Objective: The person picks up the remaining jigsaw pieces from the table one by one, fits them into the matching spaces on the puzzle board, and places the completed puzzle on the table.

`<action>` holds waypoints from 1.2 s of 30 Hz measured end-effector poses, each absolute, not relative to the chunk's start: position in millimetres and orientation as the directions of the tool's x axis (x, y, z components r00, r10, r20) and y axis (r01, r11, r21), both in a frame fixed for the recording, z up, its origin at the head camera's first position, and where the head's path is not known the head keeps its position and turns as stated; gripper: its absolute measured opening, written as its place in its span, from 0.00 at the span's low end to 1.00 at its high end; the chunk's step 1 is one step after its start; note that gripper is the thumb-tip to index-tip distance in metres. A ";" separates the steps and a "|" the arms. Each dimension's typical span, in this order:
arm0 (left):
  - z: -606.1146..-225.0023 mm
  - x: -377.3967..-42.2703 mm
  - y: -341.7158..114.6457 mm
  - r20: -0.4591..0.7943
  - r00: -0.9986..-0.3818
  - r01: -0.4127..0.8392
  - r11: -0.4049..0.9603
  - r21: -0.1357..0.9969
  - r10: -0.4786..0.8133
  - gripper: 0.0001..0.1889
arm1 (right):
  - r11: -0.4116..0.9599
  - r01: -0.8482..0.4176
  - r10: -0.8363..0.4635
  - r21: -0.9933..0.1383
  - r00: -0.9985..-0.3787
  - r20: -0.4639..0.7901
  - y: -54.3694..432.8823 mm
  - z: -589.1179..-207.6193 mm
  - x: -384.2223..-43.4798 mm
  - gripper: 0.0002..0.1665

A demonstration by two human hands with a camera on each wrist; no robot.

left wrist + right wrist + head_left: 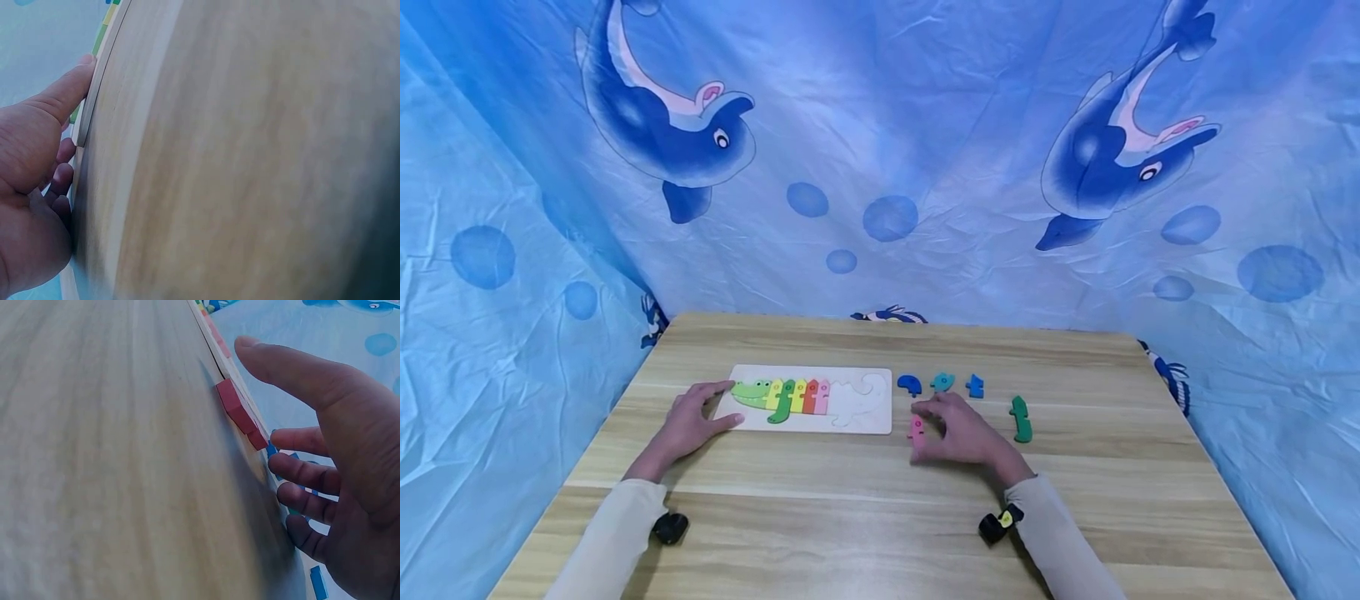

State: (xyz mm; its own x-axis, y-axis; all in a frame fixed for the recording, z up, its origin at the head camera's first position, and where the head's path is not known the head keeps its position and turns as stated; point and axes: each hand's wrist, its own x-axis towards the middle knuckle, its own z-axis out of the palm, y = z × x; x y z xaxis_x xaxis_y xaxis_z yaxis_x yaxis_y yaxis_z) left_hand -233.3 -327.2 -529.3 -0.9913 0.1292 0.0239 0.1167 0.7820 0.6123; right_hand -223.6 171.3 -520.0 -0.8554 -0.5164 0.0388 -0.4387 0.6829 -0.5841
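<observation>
A white puzzle board (865, 421) lies on the table, its left part filled with a green crocodile head (748, 392) and coloured body pieces (812, 397). At the board's left end my left hand (688, 423) rests, thumb and index finger extended onto it; the thumb (75, 84) touches the edge in the left wrist view. My right hand (962, 432) is spread about a loose pink puzzle piece (917, 428). In the right wrist view that pink piece (236, 406) sits on the table, with the thumb (275, 365) and fingers apart from it.
Behind the right hand lie a dark blue piece (909, 383), a teal piece (943, 382) and a smaller blue piece (975, 386). To its right is a green piece (1021, 419). A blue dolphin-print curtain (880, 150) hangs around the wooden table (820, 517).
</observation>
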 end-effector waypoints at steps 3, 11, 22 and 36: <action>-530.3 -233.8 -327.4 0.027 -0.991 0.119 0.784 0.609 0.129 0.41 | 0.703 -0.416 -0.503 -0.577 -0.864 0.010 171.8 -520.5 -222.1 0.53; -530.2 -233.3 -325.5 0.038 -0.991 0.122 0.780 0.613 0.125 0.40 | 0.705 -0.413 -0.507 -0.577 -0.862 -0.004 173.6 -520.4 -219.9 0.52; -529.8 -233.6 -325.1 0.048 -0.991 0.129 0.786 0.605 0.125 0.40 | 0.711 -0.433 -0.508 -0.554 -0.861 0.021 174.7 -526.3 -222.9 0.47; -528.9 -233.2 -325.6 0.046 -0.991 0.128 0.784 0.608 0.126 0.40 | 0.717 -0.471 -0.508 -0.513 -0.858 0.078 172.3 -523.6 -224.7 0.40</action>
